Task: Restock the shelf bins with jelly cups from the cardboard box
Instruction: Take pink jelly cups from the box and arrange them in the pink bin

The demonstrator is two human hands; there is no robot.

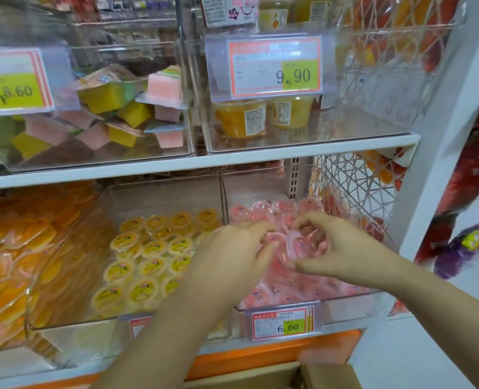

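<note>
L hand [232, 248] & R hand [328, 242] are over pink jelly cups [283, 287] in the right bin [353, 296], fingers curled; real grip or not, cannot tell. Box [325, 374] is below.

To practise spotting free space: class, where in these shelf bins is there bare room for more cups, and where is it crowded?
Bare floor in the 9.90 bin, right of its two orange tubs. A gap seems to lie between the yellow cups and their bin's back wall. Crowded: the pink bin, packed, with left hand and right hand over it.
</note>
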